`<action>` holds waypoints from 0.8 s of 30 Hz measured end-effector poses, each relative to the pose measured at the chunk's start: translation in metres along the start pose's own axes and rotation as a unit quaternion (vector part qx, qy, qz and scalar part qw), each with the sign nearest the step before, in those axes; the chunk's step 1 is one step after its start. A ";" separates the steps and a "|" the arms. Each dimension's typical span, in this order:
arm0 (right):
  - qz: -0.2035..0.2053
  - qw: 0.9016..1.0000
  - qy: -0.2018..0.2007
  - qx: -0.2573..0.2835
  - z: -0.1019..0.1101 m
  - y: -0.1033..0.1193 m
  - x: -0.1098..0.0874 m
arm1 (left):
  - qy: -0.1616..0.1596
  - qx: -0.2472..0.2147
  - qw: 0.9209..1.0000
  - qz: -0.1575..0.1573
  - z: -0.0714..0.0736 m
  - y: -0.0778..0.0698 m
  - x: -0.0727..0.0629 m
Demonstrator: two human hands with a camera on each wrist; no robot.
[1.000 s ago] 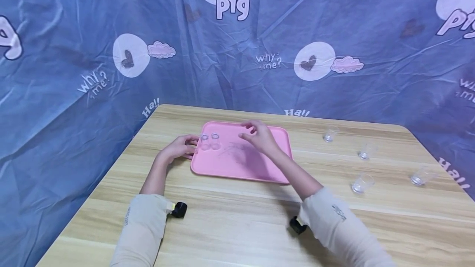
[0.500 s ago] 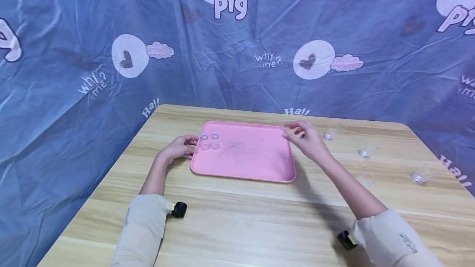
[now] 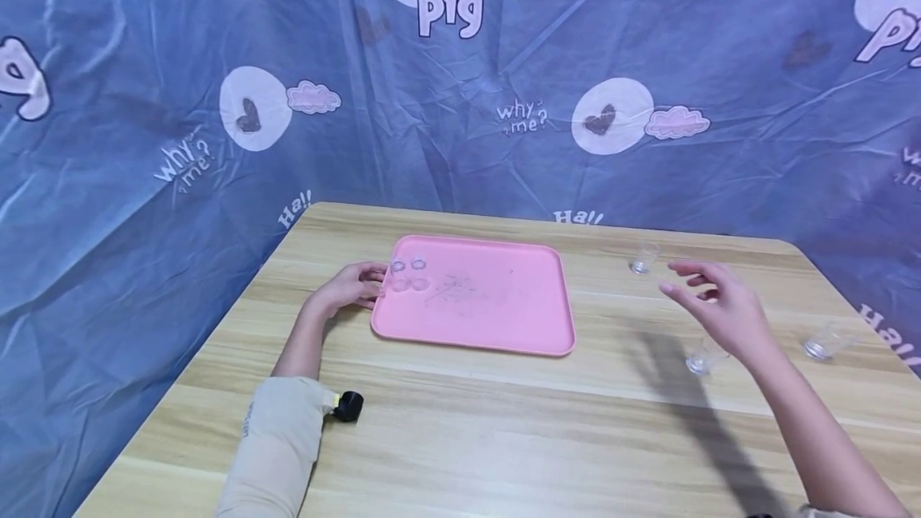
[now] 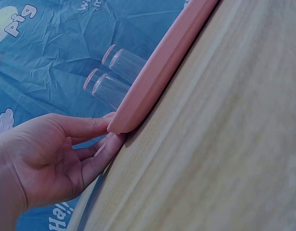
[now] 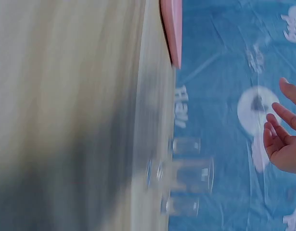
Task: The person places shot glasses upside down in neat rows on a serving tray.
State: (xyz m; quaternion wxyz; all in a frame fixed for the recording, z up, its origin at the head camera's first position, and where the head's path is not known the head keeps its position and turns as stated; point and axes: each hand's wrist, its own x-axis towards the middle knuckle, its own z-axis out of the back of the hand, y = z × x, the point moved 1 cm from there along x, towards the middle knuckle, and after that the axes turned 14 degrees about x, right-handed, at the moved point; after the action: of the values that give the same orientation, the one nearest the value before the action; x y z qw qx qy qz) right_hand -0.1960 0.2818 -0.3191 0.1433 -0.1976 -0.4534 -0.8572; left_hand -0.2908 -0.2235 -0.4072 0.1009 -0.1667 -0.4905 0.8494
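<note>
A pink tray (image 3: 489,302) lies on the wooden table. My left hand (image 3: 348,288) pinches its left rim, thumb at the top edge and fingers underneath, as the left wrist view shows. Two small clear glasses (image 4: 109,89) stand close together on the tray by that hand, apparently upside down. Over the right part of the table my right hand (image 3: 723,306) hovers with relaxed fingers, holding nothing. Below it stands a clear glass (image 3: 699,362); another glass (image 3: 642,260) is to its far left. In the right wrist view, the fingers (image 5: 281,122) touch nothing.
One more clear glass (image 3: 823,342) stands near the table's right side. A blue printed cloth (image 3: 532,62) hangs behind and beside the wooden table (image 3: 468,438).
My right hand has moved from above the tray rightward, out over the glasses on the table. The left hand stays at the tray's rim.
</note>
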 end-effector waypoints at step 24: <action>-0.079 0.987 0.125 0.058 0.042 -0.069 -0.065 | 0.004 0.011 1.000 0.001 0.001 -0.001 -0.001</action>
State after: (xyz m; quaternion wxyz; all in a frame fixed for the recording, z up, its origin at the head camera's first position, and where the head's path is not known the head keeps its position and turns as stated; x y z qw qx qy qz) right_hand -0.1595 0.3594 -0.3778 0.1422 -0.0434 -0.4953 -0.8559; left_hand -0.2906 -0.2239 -0.4058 0.1037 -0.1694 -0.4807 0.8541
